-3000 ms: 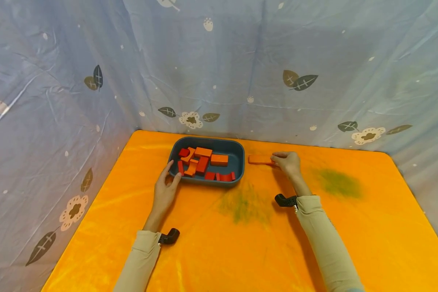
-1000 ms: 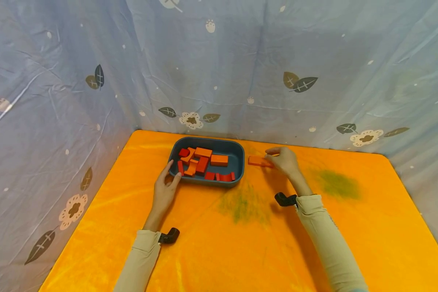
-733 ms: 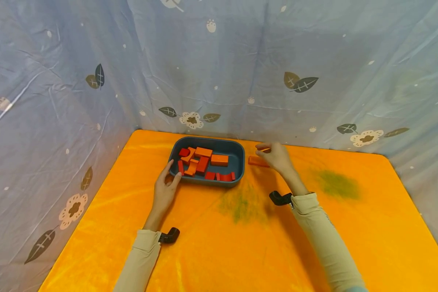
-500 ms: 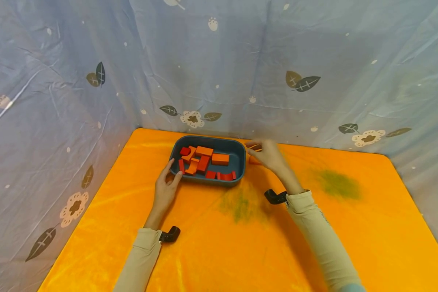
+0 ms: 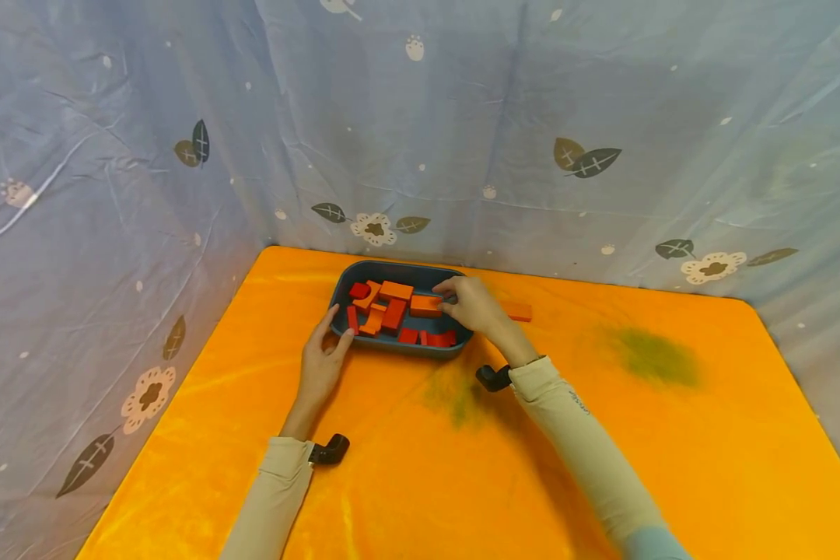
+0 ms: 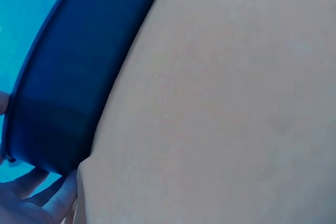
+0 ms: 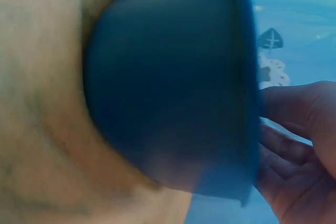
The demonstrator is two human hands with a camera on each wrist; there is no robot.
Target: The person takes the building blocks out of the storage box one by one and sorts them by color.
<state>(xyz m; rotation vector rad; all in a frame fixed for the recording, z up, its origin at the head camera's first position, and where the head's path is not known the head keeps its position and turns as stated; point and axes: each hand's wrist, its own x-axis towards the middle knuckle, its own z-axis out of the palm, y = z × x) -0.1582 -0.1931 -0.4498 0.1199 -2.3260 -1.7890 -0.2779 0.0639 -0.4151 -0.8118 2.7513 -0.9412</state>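
A dark blue-grey tray (image 5: 420, 350) holds several red and orange toy blocks, some flat, some with arched cut-outs. My left hand (image 5: 320, 365) holds the tray's near left corner, thumb at the front rim and fingers along the left side. In the left wrist view those fingers (image 6: 44, 195) lie against the outer wall. Over the tray's right side, my right hand (image 5: 477, 307) has thumb and index finger at the right end of an orange rectangular block (image 5: 423, 306). Whether they touch it is unclear. The tray wall (image 7: 168, 87) hides the fingertips in the right wrist view.
One flat orange block (image 5: 519, 312) lies on the yellow-orange tablecloth (image 5: 420, 467) right of the tray, partly hidden by my right hand. Behind and to the left hangs a pale blue flowered curtain (image 5: 518, 101).
My right hand has left the flat orange block on the table and moved left, over the tray's right rim to the rectangular block. My left hand stays at the tray corner.
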